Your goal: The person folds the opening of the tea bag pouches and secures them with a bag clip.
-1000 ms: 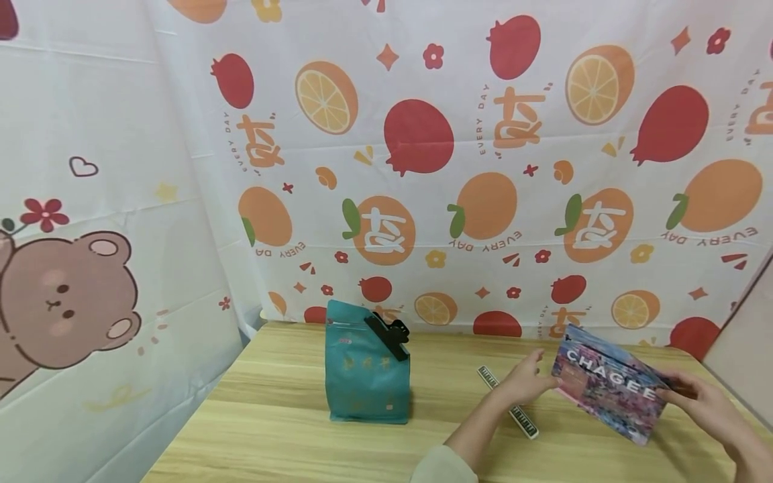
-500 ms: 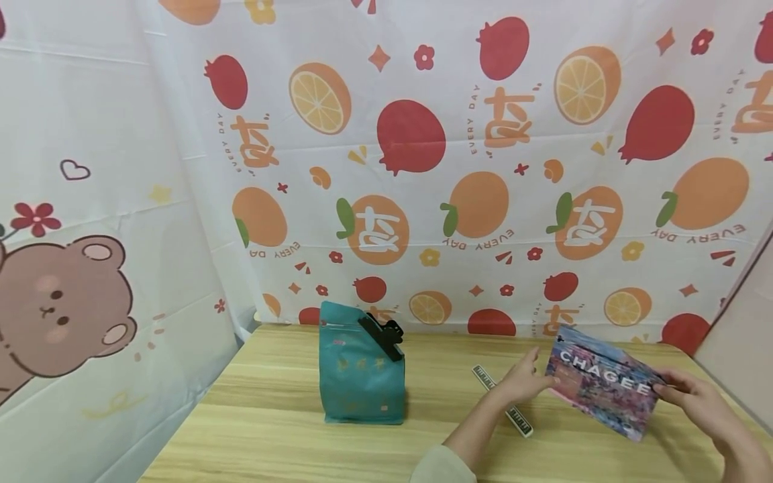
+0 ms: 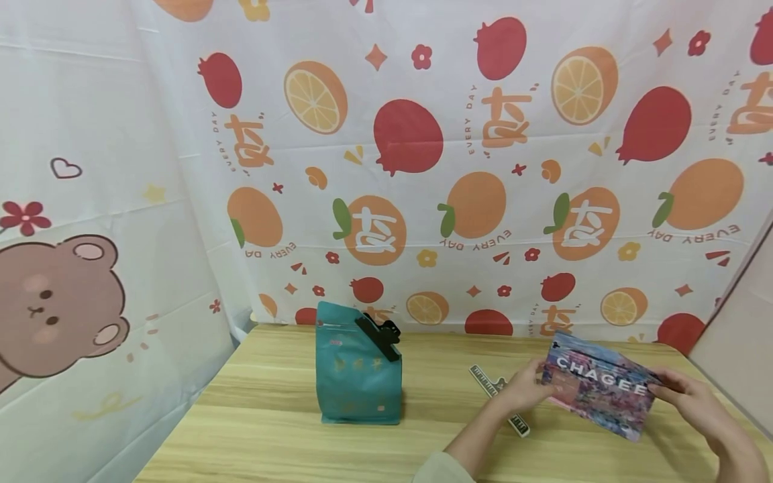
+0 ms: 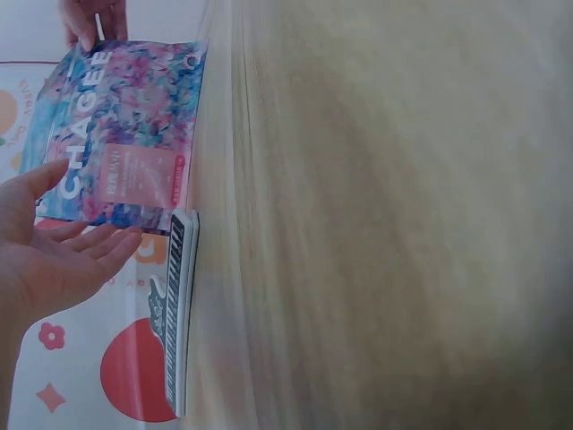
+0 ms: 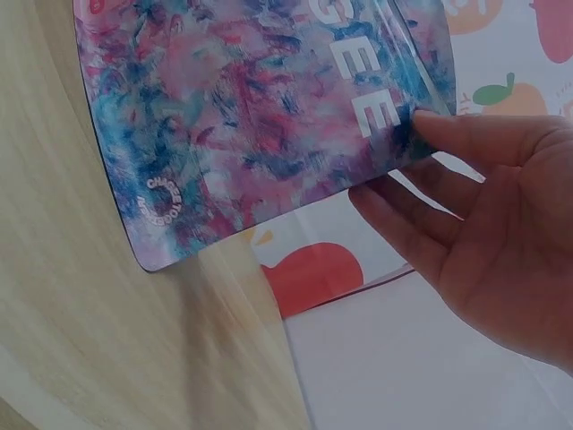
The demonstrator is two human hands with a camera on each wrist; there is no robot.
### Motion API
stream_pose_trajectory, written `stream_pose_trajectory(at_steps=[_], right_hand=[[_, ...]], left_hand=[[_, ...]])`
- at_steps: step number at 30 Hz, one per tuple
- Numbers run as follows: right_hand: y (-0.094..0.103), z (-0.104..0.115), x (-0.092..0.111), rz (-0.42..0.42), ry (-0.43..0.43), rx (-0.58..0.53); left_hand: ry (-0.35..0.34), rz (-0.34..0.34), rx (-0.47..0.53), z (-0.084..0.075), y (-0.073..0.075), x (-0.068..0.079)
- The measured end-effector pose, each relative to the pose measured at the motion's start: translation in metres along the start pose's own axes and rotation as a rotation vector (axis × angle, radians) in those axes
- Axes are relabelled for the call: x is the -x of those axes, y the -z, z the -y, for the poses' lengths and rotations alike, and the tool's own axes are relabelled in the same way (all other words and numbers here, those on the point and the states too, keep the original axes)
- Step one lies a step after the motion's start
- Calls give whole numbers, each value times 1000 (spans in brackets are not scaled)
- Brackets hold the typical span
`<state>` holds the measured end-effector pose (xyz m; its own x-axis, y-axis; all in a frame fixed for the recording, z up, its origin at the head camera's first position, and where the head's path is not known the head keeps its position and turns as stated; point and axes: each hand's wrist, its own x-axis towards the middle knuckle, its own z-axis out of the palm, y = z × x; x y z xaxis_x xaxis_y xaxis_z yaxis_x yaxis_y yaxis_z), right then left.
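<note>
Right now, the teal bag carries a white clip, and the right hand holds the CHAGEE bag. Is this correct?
Not quite: the clip on the teal bag is black, not white, as the head view shows. The right hand does hold the CHAGEE bag.

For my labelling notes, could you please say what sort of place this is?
Probably a curtained indoor workspace: a pale woodgrain table before white fruit-printed cloth, with white bear-printed cloth alongside.
</note>
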<state>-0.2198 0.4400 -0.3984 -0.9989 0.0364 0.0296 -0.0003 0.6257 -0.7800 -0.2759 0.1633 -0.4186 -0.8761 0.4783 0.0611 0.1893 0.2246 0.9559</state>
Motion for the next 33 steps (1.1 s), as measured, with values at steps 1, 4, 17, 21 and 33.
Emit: stream_pose_trajectory(at_steps=[1,4,17,21,33], right_hand=[[0,0,0,6,1,9],[-1,0,-1,18,-4,44],[-3,4,-5,98,-111,14],[-3,3,-6,94,-106,6],[-4,-5,-3,97,-65,-98]], left_hand=[[-3,-1,5,0,-1,0],[-19,-10,-12,0,-2,2],[13,-159,-152,0,-3,5],[45,-176,-166,-1,-4,1],[-8,-81,-161,-3,-8,3]])
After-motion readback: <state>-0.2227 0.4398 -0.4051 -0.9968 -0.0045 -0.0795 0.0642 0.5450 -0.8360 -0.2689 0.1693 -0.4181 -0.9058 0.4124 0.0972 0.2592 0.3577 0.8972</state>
